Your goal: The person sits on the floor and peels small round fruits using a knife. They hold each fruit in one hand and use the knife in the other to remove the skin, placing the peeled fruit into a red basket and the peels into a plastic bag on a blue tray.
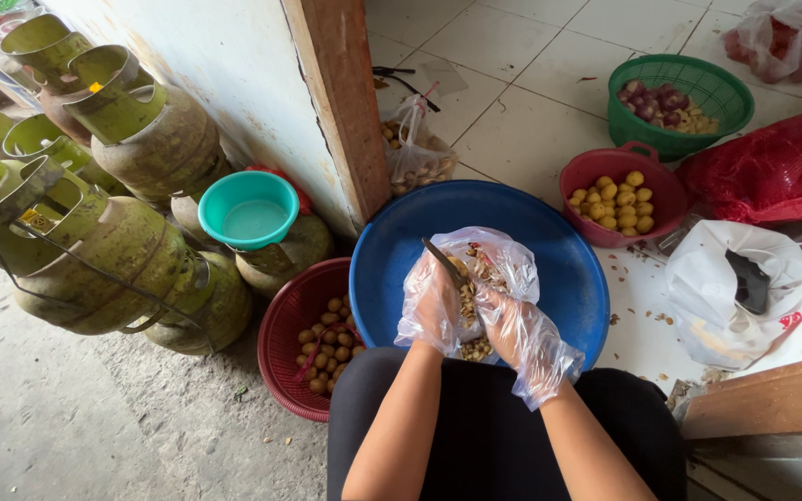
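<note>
Right now my two gloved hands work over one blue basin (549, 250): left hand (433, 301) gripping one knife (442, 262), right hand (503, 320) clasping a small tuber, three baskets around.

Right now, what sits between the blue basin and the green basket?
Head view: a dark red tub of small yellow peeled potatoes lies between the blue basin and the green basket, on the white tiled floor.

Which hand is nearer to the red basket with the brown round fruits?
Left. The left hand is just right of the red basket; the right hand is farther right, over the blue basin.
</note>
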